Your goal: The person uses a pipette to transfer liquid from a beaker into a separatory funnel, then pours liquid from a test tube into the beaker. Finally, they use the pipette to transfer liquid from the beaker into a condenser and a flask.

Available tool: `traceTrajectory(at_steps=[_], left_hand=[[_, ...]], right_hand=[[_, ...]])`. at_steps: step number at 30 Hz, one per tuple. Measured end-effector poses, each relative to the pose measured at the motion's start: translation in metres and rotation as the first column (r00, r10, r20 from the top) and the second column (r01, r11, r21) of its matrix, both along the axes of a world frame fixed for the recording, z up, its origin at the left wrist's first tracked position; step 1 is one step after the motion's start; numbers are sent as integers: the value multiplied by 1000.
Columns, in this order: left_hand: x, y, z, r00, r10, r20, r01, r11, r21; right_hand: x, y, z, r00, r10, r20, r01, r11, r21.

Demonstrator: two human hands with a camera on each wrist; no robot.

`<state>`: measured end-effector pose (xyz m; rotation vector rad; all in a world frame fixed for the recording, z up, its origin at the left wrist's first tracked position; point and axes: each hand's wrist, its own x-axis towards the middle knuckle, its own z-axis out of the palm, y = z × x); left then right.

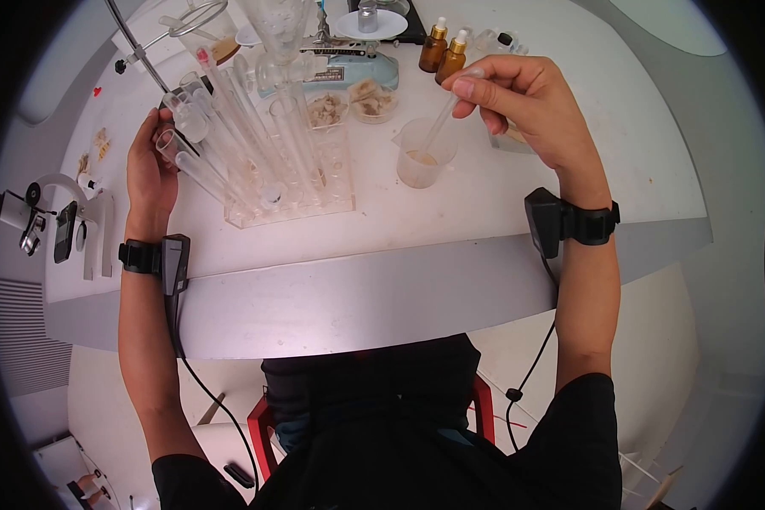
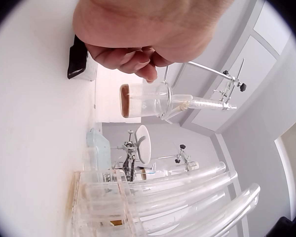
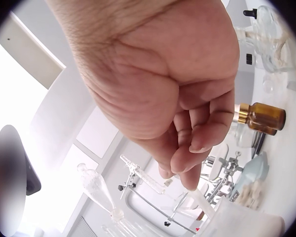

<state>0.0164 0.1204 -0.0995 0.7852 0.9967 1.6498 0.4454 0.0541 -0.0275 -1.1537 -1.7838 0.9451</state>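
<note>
My right hand [image 1: 518, 102] pinches the top of a clear stirring rod [image 1: 444, 119] between thumb and fingers. The rod slants down into a translucent beaker [image 1: 415, 174] with a little brownish content at its bottom. In the right wrist view, that hand [image 3: 172, 94] is seen from the palm side, with the rod [image 3: 201, 202] below its fingertips. My left hand [image 1: 150, 166] is at the left beside the clear test tube rack [image 1: 289, 212], partly behind leaning test tubes [image 1: 191, 166]. Its fingers [image 2: 123, 58] are loosely curled, with nothing visible in them.
Behind the rack stands a pale blue balance [image 1: 348, 75]. Two dishes of fibrous material [image 1: 372, 100] lie before it. Amber dropper bottles [image 1: 433, 47] are near my right hand. A metal stand [image 1: 140, 55] is at back left, and a microscope [image 1: 59, 212] at far left.
</note>
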Motion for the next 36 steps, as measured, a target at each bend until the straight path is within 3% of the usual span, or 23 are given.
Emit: traceTrajectory(at_steps=[36], left_hand=[[-4,2,-2,998,-27,-53,27,1000,-3]], right_hand=[[-4,-3,2,1000,1,3,-1,1000,-18]])
